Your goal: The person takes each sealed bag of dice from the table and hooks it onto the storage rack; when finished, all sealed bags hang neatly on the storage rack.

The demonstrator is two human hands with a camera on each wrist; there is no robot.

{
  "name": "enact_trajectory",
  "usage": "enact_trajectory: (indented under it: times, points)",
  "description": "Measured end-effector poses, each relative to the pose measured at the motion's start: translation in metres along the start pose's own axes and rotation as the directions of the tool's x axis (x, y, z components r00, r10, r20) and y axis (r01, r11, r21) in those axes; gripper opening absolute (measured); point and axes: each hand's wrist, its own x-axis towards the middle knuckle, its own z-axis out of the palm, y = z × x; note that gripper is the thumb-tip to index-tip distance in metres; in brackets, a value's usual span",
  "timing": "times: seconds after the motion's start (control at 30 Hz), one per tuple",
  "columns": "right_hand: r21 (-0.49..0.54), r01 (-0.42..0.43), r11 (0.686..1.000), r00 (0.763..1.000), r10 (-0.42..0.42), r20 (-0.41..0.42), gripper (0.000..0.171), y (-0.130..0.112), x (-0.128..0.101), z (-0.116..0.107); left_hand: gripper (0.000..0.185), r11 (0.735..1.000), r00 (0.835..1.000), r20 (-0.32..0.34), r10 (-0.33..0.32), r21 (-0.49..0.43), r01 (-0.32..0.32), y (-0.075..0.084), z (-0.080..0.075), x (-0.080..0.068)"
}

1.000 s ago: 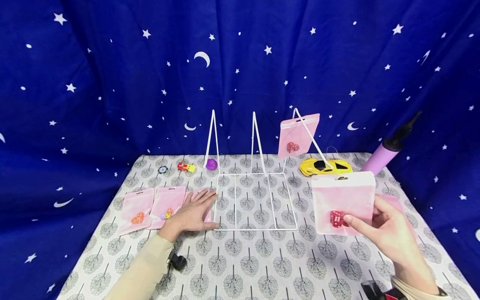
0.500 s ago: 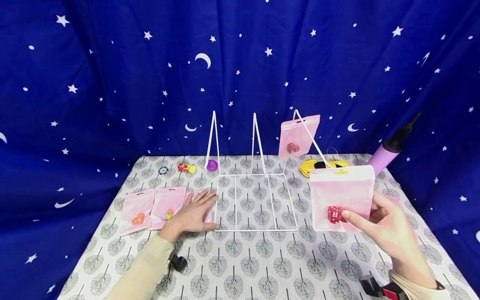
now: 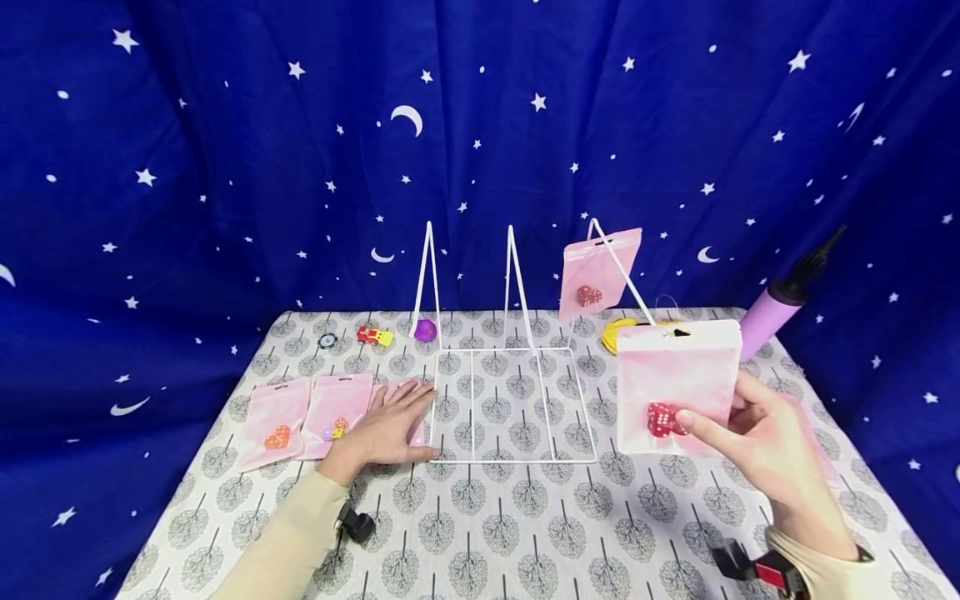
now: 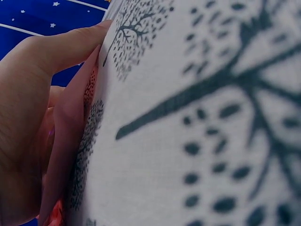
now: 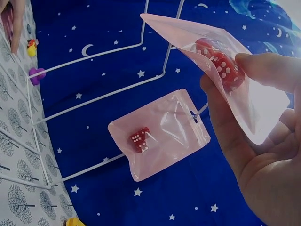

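Pinching the dice bag [image 3: 671, 367] in the right hand [image 3: 765, 446] toward the tabletop's [image 3: 600, 533] right edge, now higher and further left, so seemingly readier for the wire rack [image 3: 517, 461]; resting the left hand [image 3: 384, 429] spread over another bag [image 3: 417, 431].

Probably a makeshift indoor workspace, starry blue curtain [image 3: 495, 158] behind, tree-print tablecloth [image 3: 517, 533] below
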Motion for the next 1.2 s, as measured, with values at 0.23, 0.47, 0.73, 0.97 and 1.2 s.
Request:
enact_trajectory:
  times: [0.23, 0.47, 0.73, 0.97, 1.2]
  points:
    - [0.144, 0.014, 0.989, 0.999, -0.021, 0.048, 0.046, 0.002, 0.003, 0.003, 0.102, 1.000, 1.000, 0.002, 0.001, 0.012, -0.001, 0.000, 0.001, 0.001]
    - [0.057, -0.015, 0.998, 0.999, 0.013, 0.039, 0.047, 0.003, 0.001, 0.005, 0.102, 1.000, 1.000, 0.013, -0.003, 0.019, 0.003, -0.001, 0.000, 0.001]
    - [-0.124, -0.031, 0.992, 0.999, 0.034, 0.016, 0.042, 0.007, 0.002, 0.006, 0.102, 1.000, 1.000, 0.008, -0.001, 0.016, 0.000, -0.001, 0.002, 0.001]
    - [-0.085, -0.024, 0.996, 0.999, 0.027, 0.037, 0.040, 0.014, 0.011, 0.010, 0.102, 1.000, 1.000, 0.016, -0.007, 0.006, 0.007, -0.001, 0.002, 0.000]
    - [0.097, -0.032, 0.995, 0.998, 0.026, 0.062, 0.038, 0.021, 0.022, 0.016, 0.102, 1.000, 1.000, 0.014, -0.005, 0.002, 0.005, 0.000, 0.000, -0.001]
